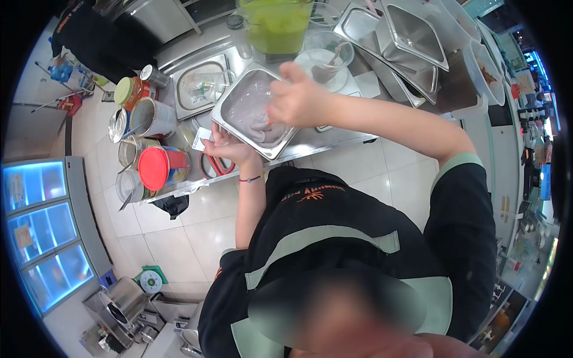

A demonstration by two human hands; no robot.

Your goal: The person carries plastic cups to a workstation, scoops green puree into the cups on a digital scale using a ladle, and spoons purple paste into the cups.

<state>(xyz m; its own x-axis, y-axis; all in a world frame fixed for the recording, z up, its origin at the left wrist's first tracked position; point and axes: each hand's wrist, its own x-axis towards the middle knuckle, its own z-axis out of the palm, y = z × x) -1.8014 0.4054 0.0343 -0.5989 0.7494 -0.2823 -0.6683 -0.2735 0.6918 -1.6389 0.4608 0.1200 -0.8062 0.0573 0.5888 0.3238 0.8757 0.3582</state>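
Observation:
A rectangular steel pan [217,113] with a smooth greyish-lilac mixture in it is tilted over the front of the counter. My left hand [230,149], with a bracelet at the wrist, is under the pan's near left side, palm up, supporting it. Above the pan, my right hand [295,101] is closed, its fingers curled round what seems a small stirring tool. A pale, spatula-like end [261,125] shows in the mixture below that hand; the handle is mostly hidden. A white label card [202,138] stands beside my left fingers.
Left on the counter are a red-lidded tub [154,168], an open can [156,113], an orange jar [132,92] and red-handled scissors [216,167]. Behind stand a yellow-green container [277,27] and a clear cup [328,51] on a scale. Steel pans [412,36] are stacked right. Another person [98,39] stands far left.

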